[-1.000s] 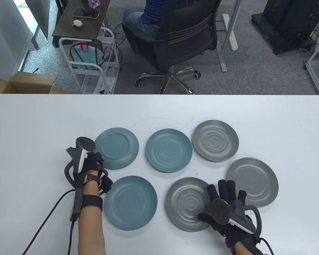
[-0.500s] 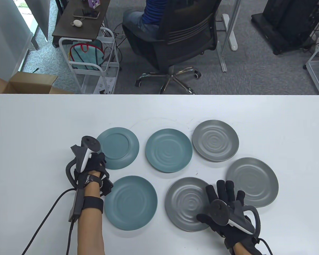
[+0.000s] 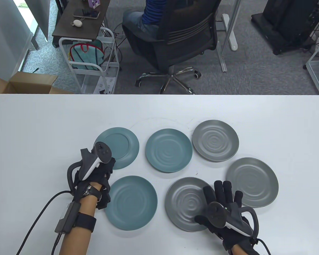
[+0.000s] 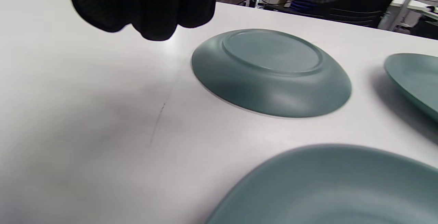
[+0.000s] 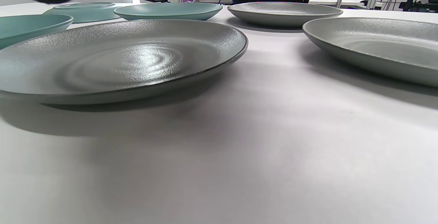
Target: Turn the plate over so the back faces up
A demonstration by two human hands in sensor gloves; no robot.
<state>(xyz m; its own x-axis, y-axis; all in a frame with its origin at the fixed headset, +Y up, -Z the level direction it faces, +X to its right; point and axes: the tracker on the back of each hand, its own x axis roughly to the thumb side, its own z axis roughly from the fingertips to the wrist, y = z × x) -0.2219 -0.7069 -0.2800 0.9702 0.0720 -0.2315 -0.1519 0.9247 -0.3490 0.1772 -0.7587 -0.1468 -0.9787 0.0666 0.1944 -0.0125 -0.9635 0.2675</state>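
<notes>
Left hand [image 3: 95, 170] curled, holding nothing, covering flipped teal plate [image 3: 119, 147] edge, right hand [image 3: 223, 204] spread, hiding gray plate [image 3: 187, 203] rim

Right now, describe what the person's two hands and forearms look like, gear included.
Both hands wear black sensor gloves. The left hand carries a white-and-dark-grey tracker with a round black head and a loop handle; its bare forearm has a watch, a black strap and a grey box with a black cable trailing off. The right hand bears a matching tracker, a black cable leaving at its wrist.
</notes>
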